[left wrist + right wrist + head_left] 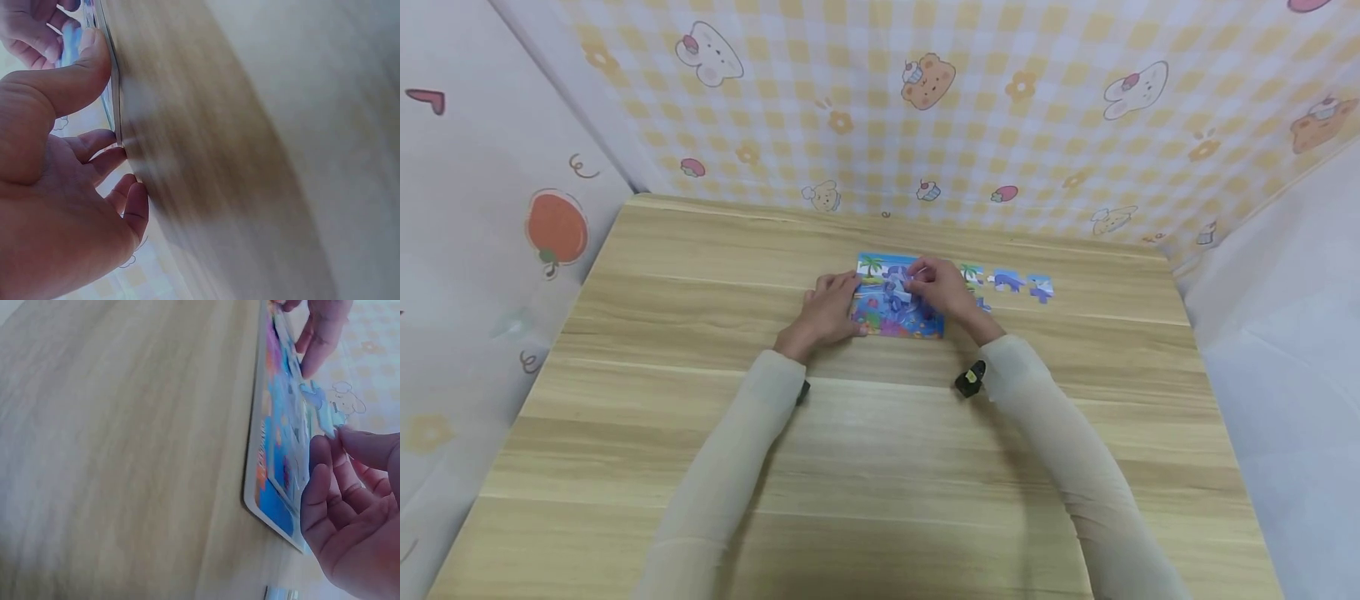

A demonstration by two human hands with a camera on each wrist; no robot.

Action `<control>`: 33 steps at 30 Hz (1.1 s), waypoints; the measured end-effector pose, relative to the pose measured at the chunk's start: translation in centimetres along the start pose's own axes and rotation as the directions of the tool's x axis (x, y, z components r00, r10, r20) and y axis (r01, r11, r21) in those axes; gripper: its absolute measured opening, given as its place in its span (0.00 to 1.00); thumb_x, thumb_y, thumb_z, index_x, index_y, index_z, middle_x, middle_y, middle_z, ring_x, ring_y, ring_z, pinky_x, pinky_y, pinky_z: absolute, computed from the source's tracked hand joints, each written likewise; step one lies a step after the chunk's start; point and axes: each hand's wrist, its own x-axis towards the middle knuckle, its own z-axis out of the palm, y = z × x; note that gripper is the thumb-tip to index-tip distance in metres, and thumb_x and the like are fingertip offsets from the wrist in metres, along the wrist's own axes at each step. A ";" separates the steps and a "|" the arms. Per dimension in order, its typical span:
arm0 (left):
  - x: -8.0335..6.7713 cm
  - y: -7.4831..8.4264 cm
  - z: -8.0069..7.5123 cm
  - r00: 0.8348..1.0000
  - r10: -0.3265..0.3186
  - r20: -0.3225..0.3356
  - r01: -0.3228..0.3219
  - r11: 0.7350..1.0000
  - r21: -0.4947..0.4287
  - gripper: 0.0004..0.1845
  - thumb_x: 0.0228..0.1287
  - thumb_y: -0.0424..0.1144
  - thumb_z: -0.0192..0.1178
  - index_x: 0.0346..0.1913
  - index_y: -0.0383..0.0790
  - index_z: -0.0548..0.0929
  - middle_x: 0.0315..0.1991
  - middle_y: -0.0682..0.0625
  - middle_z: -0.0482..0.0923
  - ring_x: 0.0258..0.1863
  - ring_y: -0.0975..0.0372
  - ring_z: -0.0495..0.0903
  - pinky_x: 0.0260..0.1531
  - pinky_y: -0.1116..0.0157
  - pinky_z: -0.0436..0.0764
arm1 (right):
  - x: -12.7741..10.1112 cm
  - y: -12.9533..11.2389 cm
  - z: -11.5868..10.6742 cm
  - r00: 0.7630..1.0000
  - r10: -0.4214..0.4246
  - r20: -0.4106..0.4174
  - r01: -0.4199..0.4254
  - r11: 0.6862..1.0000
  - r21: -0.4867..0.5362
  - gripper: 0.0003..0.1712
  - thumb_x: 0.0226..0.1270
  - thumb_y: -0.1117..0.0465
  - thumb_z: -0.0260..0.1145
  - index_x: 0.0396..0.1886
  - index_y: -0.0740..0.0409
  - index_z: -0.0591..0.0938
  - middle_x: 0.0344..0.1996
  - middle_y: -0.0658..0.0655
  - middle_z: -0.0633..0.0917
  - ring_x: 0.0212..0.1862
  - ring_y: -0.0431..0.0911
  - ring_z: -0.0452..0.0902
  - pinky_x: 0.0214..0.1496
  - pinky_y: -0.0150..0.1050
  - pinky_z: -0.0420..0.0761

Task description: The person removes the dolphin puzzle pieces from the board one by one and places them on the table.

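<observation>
A blue jigsaw puzzle board [880, 323] with a sea picture and a palm tree lies flat near the back of the table. My left hand [829, 310] holds it at its left side, thumb by the near corner and fingertips along the edge. Over the board my right hand [943, 287] pinches a puzzle piece [320, 409] between thumb and fingers. That piece shows light blue and is tilted up in the right wrist view. In the left wrist view the thumb of the left hand [62, 144] lies against the board's edge.
Several loose puzzle pieces [1007, 281] lie to the right of the board, some partly behind the right hand. A checked wall cloth [865, 158] hangs along the table's back edge. Small black devices [972, 379] sit at both wrists. Wood-grain tabletop [880, 467] stretches toward me.
</observation>
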 end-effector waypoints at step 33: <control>-0.1 0.0 0.0 1.000 0.006 -0.003 -0.006 1.000 -0.007 0.50 0.59 0.45 0.71 0.78 0.39 0.53 0.80 0.45 0.45 0.76 0.48 0.43 0.68 0.47 0.52 | -3.9 6.0 -7.4 0.984 0.177 -0.021 -0.174 0.979 0.106 0.12 0.71 0.64 0.64 0.49 0.65 0.78 0.35 0.55 0.85 0.32 0.37 0.80 0.35 0.31 0.82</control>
